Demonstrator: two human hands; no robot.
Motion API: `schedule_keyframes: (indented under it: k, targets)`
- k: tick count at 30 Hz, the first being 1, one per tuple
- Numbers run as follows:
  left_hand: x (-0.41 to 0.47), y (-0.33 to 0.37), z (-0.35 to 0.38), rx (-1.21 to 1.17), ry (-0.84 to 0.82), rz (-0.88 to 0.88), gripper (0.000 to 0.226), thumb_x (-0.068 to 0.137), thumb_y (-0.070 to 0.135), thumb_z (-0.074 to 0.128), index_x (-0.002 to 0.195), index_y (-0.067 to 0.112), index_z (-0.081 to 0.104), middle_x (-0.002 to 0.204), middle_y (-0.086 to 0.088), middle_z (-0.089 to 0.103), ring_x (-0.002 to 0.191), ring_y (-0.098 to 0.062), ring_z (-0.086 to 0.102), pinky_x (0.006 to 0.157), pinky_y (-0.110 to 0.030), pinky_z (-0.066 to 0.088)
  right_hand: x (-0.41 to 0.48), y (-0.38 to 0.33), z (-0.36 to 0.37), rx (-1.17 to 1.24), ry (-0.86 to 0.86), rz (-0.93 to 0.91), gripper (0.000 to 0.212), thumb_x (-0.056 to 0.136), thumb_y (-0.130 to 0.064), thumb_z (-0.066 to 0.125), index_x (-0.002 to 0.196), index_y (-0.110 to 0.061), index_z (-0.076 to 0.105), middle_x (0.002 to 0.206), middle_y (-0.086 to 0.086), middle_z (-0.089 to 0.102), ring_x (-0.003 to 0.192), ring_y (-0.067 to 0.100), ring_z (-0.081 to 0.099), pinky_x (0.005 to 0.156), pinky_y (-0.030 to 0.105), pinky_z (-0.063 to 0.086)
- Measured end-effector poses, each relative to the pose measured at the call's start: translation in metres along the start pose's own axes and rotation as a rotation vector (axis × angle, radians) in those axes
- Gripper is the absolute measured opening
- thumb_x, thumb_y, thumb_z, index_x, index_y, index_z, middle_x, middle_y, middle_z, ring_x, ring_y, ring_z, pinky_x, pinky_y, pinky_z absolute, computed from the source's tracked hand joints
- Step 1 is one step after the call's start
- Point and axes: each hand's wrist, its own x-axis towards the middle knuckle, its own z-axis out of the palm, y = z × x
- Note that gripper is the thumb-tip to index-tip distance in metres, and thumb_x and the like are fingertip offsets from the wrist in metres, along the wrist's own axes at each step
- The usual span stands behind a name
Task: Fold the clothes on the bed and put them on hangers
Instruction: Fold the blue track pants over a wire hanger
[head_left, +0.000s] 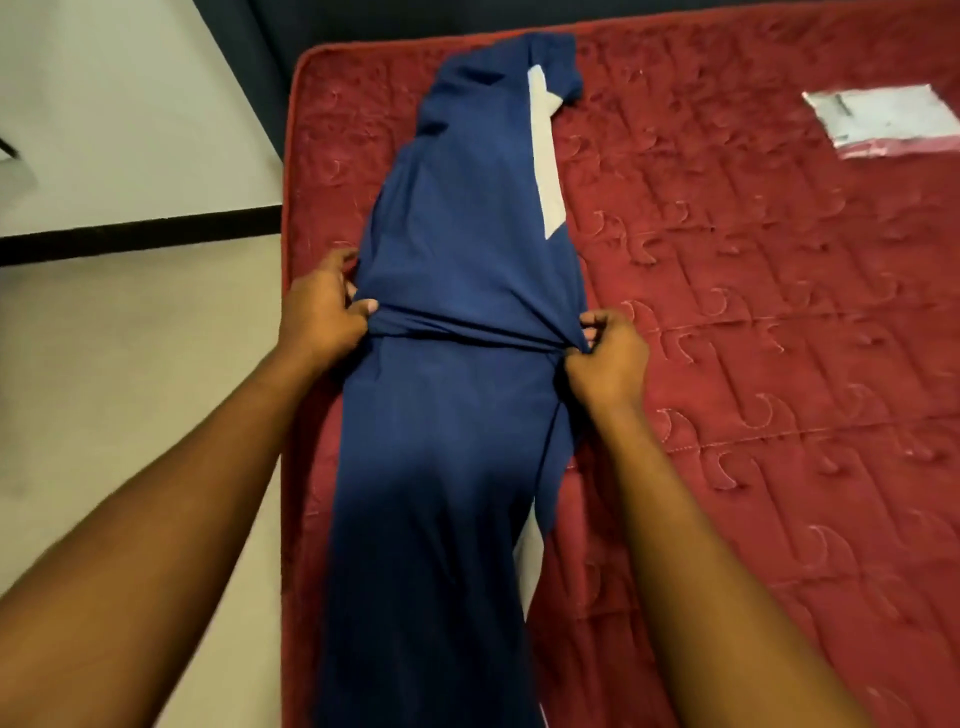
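Both hands pinching navy garment mid-length, left hand, right hand, white side stripe

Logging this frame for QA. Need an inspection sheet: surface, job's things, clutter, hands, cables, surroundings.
Surface: red quilted mattress.
Job's things: blue garment with a white stripe, laid lengthwise along the mattress's left side and gathered into a crosswise crease at mid-length. No hangers seen.
Clutter: clear plastic packet, flat on the mattress at far right, apart from the garment.
Hands: left hand pinches the garment's left edge at the crease; right hand pinches its right edge at the same crease.
Cables: nothing seen.
Surroundings: pale floor left of the mattress, crossed by a dark strip.
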Motion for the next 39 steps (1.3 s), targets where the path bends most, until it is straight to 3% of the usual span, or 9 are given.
schedule_keyframes:
  k: [6, 16, 18, 23, 25, 29, 32, 34, 39]
  targets:
    - [-0.103, 0.040, 0.027, 0.179, 0.353, -0.084, 0.044, 0.085, 0.015, 0.056, 0.128, 0.011, 0.055, 0.120, -0.018, 0.060, 0.115, -0.041, 0.052, 0.095, -0.050, 0.040, -0.048, 0.024, -0.015, 0.130, 0.061, -0.060, 0.060, 0.070, -0.008, 0.078, 0.126, -0.007, 0.057, 0.121, 0.011, 0.059, 0.099, 0.018, 0.062, 0.088, 0.020, 0.049]
    - [-0.243, 0.107, 0.119, 0.317, 0.103, 0.428, 0.025, 0.082, 0.017, 0.066, 0.105, 0.009, 0.069, 0.122, -0.017, 0.060, 0.120, -0.039, 0.050, 0.099, -0.052, 0.040, -0.132, 0.090, -0.072, 0.265, 0.076, -0.054, 0.046, 0.078, 0.021, 0.044, 0.113, 0.001, 0.065, 0.104, 0.013, 0.070, 0.091, 0.019, 0.067, 0.080, 0.015, 0.049]
    - [-0.275, 0.132, 0.139, 0.339, 0.012, 0.539, 0.026, 0.084, 0.022, 0.063, 0.107, 0.011, 0.069, 0.119, -0.016, 0.063, 0.117, -0.039, 0.052, 0.096, -0.052, 0.042, -0.157, 0.106, -0.103, 0.155, 0.014, -0.097, 0.038, 0.081, 0.016, 0.052, 0.113, 0.002, 0.068, 0.107, 0.017, 0.073, 0.095, 0.024, 0.069, 0.079, 0.007, 0.044]
    - [-0.356, 0.202, 0.175, 0.346, -0.379, 0.757, 0.040, 0.078, 0.028, 0.055, 0.114, 0.015, 0.066, 0.112, -0.017, 0.070, 0.103, -0.041, 0.064, 0.083, -0.047, 0.053, -0.232, 0.141, -0.187, -0.192, -0.194, -0.161, 0.028, 0.085, -0.005, 0.060, 0.110, -0.002, 0.072, 0.112, 0.021, 0.073, 0.106, 0.032, 0.067, 0.090, 0.034, 0.046]
    - [-0.383, 0.226, 0.188, 0.243, -0.461, 0.780, 0.044, 0.076, 0.037, 0.048, 0.108, 0.017, 0.069, 0.101, -0.017, 0.072, 0.093, -0.040, 0.068, 0.077, -0.047, 0.054, -0.257, 0.161, -0.229, -0.285, -0.126, -0.173, 0.034, 0.079, -0.020, 0.055, 0.103, -0.006, 0.075, 0.106, 0.019, 0.074, 0.101, 0.033, 0.068, 0.085, 0.038, 0.051]
    - [-0.456, 0.275, 0.198, 0.119, -0.615, 0.666, 0.030, 0.091, 0.042, 0.067, 0.097, 0.014, 0.076, 0.082, -0.007, 0.073, 0.077, -0.024, 0.066, 0.068, -0.030, 0.046, -0.318, 0.215, -0.304, -0.660, 0.332, 0.037, 0.029, 0.082, -0.027, 0.063, 0.105, -0.013, 0.073, 0.103, 0.017, 0.071, 0.098, 0.039, 0.067, 0.079, 0.042, 0.054]
    - [-0.492, 0.296, 0.217, 0.226, -0.738, 0.721, 0.043, 0.085, 0.054, 0.075, 0.096, 0.013, 0.070, 0.090, -0.007, 0.071, 0.086, -0.026, 0.067, 0.071, -0.033, 0.051, -0.346, 0.252, -0.331, -0.745, 0.204, 0.252, 0.032, 0.095, -0.021, 0.058, 0.125, -0.011, 0.060, 0.128, 0.019, 0.055, 0.114, 0.041, 0.059, 0.094, 0.044, 0.050]
    - [-0.507, 0.299, 0.226, 0.378, -0.685, 0.778, 0.041, 0.082, 0.051, 0.077, 0.101, 0.016, 0.066, 0.103, -0.009, 0.069, 0.097, -0.031, 0.067, 0.079, -0.037, 0.055, -0.351, 0.267, -0.331, -0.806, 0.095, 0.215, 0.031, 0.098, -0.015, 0.053, 0.129, -0.011, 0.058, 0.130, 0.018, 0.052, 0.116, 0.040, 0.059, 0.094, 0.045, 0.050]
    - [-0.513, 0.284, 0.216, 0.421, -0.488, 0.749, 0.017, 0.089, 0.013, 0.057, 0.103, 0.017, 0.066, 0.107, -0.013, 0.068, 0.100, -0.038, 0.067, 0.080, -0.041, 0.054, -0.341, 0.249, -0.328, -0.995, 0.170, -0.109, 0.026, 0.096, -0.012, 0.049, 0.110, -0.018, 0.070, 0.114, 0.008, 0.072, 0.113, 0.033, 0.059, 0.093, 0.042, 0.042]
